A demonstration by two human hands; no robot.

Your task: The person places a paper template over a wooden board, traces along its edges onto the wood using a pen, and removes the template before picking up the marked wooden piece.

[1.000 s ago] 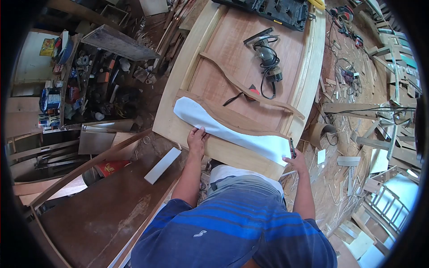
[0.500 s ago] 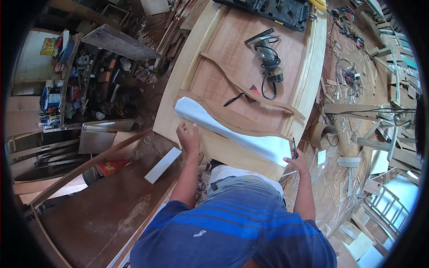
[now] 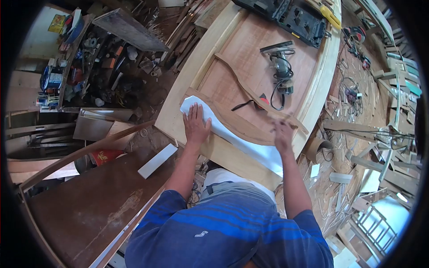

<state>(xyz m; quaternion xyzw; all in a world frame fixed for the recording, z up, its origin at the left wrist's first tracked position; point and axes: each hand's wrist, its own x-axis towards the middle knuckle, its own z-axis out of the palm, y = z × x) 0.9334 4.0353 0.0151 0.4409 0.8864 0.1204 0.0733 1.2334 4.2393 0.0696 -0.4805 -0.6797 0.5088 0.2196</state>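
Note:
A white wavy-edged template (image 3: 234, 144) lies on a brown wooden board (image 3: 228, 119) with a similar curve. Fingers outstretched, my left hand (image 3: 196, 125) rests flat on the template's left end. My right hand (image 3: 283, 136) is over the template's right end, close to the board's edge. Motion smears its fingers, so whether it holds anything is unclear. Beyond the board, a narrow curved wooden strip (image 3: 241, 85) lies across a large pale wooden panel (image 3: 175, 102).
On the panel are a corded power tool (image 3: 282, 69), a red-and-black object (image 3: 261, 103) and an open black case (image 3: 301, 24). A white strip (image 3: 157, 161) lies on a dark brown board (image 3: 89, 210) at left. Wood scraps and cables cover the floor (image 3: 333, 156) at right.
My left hand has moved from the near edge onto the template and flattened. My right hand, which held a dark slim pen-like object at the right corner, has moved up and away from me.

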